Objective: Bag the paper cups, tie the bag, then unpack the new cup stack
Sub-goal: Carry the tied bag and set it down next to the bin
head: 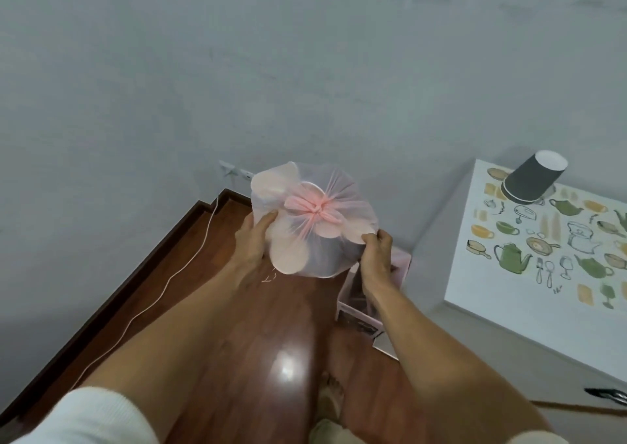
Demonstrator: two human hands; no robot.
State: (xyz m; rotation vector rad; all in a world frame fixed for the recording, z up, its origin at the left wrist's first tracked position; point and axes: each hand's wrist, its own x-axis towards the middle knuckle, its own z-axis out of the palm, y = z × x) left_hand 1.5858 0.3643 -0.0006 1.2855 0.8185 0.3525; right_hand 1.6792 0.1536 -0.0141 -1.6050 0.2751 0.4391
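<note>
Holding: left hand (254, 240), fingers curled against the side of a pink bag (314, 219); right hand (376, 250) pinching its lower right edge. Bag: translucent, knotted at top, raised above a wooden floor (237, 308). Contents blurred behind the plastic, not identifiable. Below the right wrist: pink box (359, 311), mostly covered. Right: patterned table (543, 240), cut off by the frame, bearing one inverted dark paper cup (532, 178).

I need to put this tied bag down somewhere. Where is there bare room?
Bare wood floor lies between the white cable and the pink box, under the bag. The patterned tabletop is free in front of the upturned dark cup. It is crowded by the box.
</note>
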